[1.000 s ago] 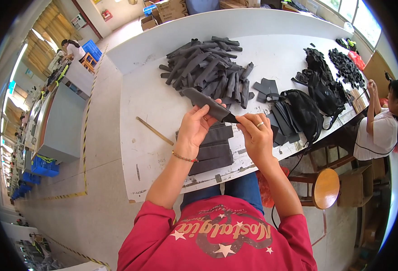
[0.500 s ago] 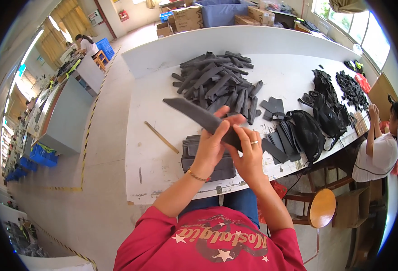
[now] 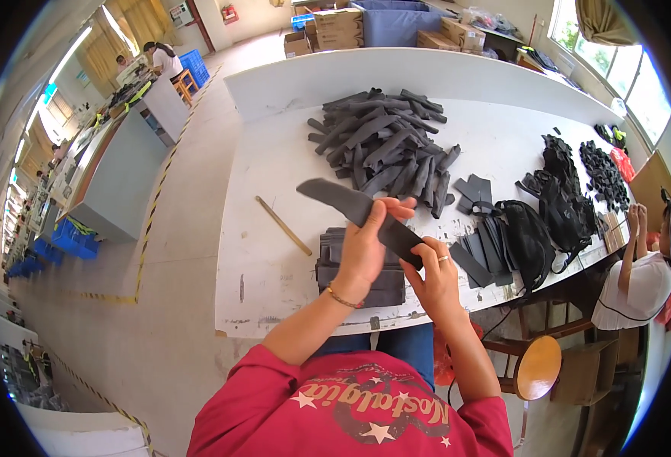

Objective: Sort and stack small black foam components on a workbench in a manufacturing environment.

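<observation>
A long dark grey fabric strip (image 3: pixel 334 199) slants in the air above the table, its far end pointing up and left. My left hand (image 3: pixel 364 250) grips it near the middle, thumb on top and fingers behind. At the strip's lower right end, the thumb and fingers of my right hand (image 3: pixel 436 280) pinch the edge. Beneath my left hand lies a neat stack of dark grey pieces (image 3: pixel 387 288), partly covered by that hand and wrist. Beyond the hands is a loose heap of rolled or folded dark grey strips (image 3: pixel 385 141).
A thin wooden stick (image 3: pixel 283 225) lies left on the white table (image 3: pixel 263 171). Flat dark pieces (image 3: pixel 487 247), a black bag (image 3: pixel 522 236) and small black bits (image 3: pixel 605 174) are at right. A stool (image 3: pixel 538 367) and another person (image 3: pixel 640 282) are there too.
My right hand has slid down and right along the strip, away from my left hand, baring more of its lower end. The whole view has shifted slightly.
</observation>
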A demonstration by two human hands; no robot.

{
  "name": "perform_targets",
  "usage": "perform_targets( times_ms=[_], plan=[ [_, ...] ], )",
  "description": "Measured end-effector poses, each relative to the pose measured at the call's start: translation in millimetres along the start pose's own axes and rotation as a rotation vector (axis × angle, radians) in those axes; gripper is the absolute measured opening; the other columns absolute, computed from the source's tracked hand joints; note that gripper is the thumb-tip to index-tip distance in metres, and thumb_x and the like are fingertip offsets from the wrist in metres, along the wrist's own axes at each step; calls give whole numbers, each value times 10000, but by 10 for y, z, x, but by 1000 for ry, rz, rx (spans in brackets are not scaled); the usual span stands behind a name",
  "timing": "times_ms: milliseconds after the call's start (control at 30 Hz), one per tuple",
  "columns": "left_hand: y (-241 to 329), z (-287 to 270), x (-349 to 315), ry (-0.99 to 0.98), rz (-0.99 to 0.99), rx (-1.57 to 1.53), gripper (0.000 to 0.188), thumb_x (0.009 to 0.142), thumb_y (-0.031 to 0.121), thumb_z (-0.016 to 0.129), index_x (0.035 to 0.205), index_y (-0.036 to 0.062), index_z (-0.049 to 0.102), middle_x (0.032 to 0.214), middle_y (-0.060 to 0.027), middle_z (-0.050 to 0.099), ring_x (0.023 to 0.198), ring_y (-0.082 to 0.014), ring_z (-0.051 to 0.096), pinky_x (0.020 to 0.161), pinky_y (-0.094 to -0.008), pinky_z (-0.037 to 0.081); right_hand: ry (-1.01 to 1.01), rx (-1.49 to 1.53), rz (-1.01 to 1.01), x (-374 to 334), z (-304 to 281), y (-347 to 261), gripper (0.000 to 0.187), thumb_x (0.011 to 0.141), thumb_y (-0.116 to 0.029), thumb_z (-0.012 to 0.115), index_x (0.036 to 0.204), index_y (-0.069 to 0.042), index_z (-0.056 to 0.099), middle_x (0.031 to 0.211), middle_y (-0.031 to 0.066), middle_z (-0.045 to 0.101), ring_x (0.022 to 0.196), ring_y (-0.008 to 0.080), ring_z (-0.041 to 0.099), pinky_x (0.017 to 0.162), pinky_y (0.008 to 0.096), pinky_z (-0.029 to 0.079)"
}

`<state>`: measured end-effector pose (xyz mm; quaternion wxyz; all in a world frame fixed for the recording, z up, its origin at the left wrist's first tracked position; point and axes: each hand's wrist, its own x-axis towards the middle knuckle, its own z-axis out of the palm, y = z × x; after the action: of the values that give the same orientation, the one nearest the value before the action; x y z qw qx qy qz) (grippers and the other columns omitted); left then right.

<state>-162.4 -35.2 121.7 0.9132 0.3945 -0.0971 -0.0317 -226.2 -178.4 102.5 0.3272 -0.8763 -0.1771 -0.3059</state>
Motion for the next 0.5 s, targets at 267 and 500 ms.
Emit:
perform_targets(
  times_ms=[267, 500],
  plan=[
    [-301, -5, -133, -40, -116, -144, 291, 1030, 285, 501, 1100, 26, 614, 1047, -151, 702, 1158, -302, 609, 1028, -417, 455, -75, -10, -102, 121, -42, -14, 383, 771, -24, 744, 1076, -16, 513, 1064, 182, 579, 924, 372, 604, 773, 427, 505],
    [68, 54, 103, 27, -46, -244, 298, 1009, 273, 553, 1118, 0, 605, 967, -132, 696, 980, -293, 678, 939, -417, 514, -97, 88, -134, 119, -195, 119, 210, 810, 1, 719, 959, -10, 571, 971, 157, 607, 760, 349, 621, 632, 416, 511]
  ],
)
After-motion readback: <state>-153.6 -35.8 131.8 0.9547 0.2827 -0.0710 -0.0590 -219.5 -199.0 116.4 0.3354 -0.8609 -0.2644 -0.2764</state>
